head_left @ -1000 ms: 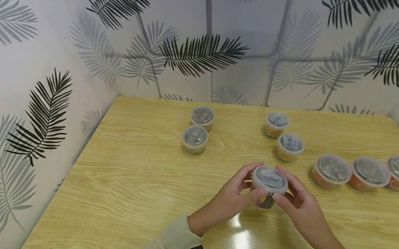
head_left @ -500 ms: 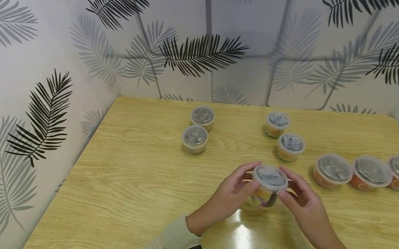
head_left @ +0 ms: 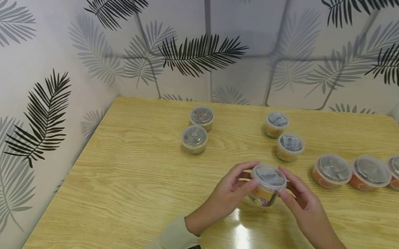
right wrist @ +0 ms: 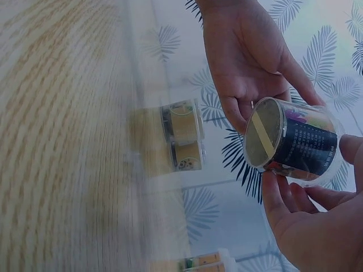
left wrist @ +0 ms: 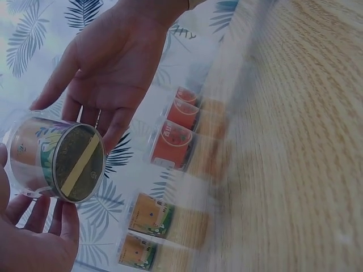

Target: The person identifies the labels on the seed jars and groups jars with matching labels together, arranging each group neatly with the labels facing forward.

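Note:
A round clear-lidded tub (head_left: 268, 186) with a printed label is held up off the table between both hands. My left hand (head_left: 226, 193) grips its left side, thumb near the lid rim. From the right, my right hand (head_left: 306, 208) holds the opposite side with thumb and fingers. The left wrist view shows the tub's metal base (left wrist: 80, 163), crossed by a pale strip. A dark text panel (right wrist: 309, 146) and purple flowers appear on the label in the right wrist view.
Three orange tubs (head_left: 370, 172) stand in a row at the right. Two yellow-labelled tubs (head_left: 290, 147) sit behind the hands, and two brownish tubs (head_left: 194, 138) are farther left. The wood-grain table (head_left: 129, 199) meets a leaf-patterned wall (head_left: 239, 79) at the back.
The held tub has turned and tilted slightly, bringing more of its flowered label into view. My left thumb has shifted up toward the lid rim. The other tubs stay put.

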Action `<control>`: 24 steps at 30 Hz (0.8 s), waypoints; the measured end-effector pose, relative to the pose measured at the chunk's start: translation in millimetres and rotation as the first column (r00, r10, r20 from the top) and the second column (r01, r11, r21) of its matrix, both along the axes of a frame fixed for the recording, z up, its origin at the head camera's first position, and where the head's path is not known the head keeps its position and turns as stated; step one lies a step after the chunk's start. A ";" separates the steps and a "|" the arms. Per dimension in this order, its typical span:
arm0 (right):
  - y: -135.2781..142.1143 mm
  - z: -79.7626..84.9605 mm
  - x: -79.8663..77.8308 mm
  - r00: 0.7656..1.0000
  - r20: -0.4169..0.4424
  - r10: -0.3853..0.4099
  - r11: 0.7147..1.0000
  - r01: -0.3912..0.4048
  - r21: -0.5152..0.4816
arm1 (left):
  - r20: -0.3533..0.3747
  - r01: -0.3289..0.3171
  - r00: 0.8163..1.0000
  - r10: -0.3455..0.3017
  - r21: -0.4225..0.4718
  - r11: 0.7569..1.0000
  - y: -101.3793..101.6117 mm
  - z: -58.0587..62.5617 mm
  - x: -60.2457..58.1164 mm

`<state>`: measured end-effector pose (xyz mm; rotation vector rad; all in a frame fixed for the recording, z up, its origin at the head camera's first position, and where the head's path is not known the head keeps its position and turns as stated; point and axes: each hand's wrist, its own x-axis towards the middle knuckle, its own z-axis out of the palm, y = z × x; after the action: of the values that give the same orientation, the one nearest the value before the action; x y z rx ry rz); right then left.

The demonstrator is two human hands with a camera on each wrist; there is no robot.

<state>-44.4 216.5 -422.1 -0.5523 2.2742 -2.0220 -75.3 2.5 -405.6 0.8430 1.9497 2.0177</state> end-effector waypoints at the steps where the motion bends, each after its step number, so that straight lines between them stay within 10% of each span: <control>1: -0.2 0.0 -0.1 1.000 0.002 0.010 1.000 -0.010 -0.007 | 0.005 0.005 1.000 -0.005 0.001 1.000 0.0 0.3 0.1; 24: -1.3 -0.1 -1.1 0.997 -0.024 -0.080 0.996 0.079 -0.050 | -0.001 -0.035 0.999 0.035 -0.026 0.999 1.2 2.2 -0.1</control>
<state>-45.5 215.2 -422.2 -0.5016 2.3018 -2.1246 -75.4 3.8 -403.4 0.8088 1.9998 2.0070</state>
